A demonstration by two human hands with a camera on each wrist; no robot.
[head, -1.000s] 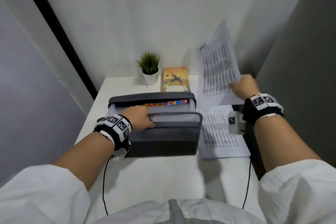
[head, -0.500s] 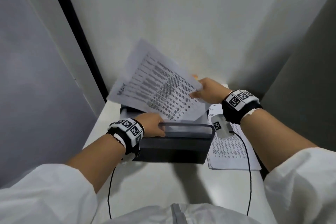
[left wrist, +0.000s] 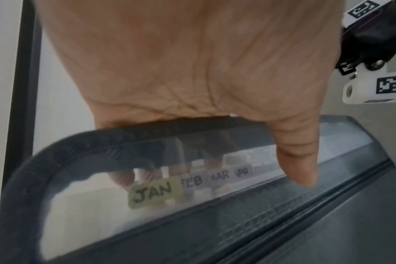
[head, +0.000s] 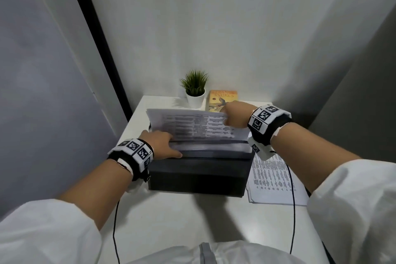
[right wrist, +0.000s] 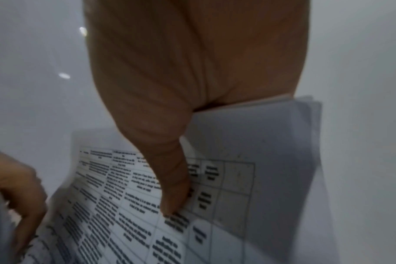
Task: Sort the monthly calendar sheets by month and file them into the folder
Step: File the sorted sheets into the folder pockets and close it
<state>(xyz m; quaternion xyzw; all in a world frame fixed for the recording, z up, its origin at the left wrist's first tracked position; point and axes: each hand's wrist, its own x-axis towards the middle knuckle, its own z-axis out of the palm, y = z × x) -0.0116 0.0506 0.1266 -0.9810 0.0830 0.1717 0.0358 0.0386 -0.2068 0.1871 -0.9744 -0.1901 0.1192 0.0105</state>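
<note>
A dark grey expanding folder (head: 199,174) stands open on the white table. My left hand (head: 162,143) grips its front wall (left wrist: 115,141), fingers inside, thumb (left wrist: 298,160) outside. Tabs marked JAN (left wrist: 155,192), FEB and MAR show behind that wall. My right hand (head: 234,117) pinches a printed calendar sheet (head: 192,127) at its right end, thumb (right wrist: 172,189) on the printed face (right wrist: 124,205). The sheet's lower edge sits down in the folder's mouth, behind my left fingers. More calendar sheets (head: 272,180) lie in a stack right of the folder.
A small potted plant (head: 195,89) and an orange book (head: 222,100) stand at the back of the table against the wall. Grey partition walls close in on both sides. Wrist cables (head: 293,210) run over the stack and the near tabletop.
My right hand has brought the sheet from the upper right, over the folder, and lowered it into the folder's opening. The left hand has stayed on the folder's front wall.
</note>
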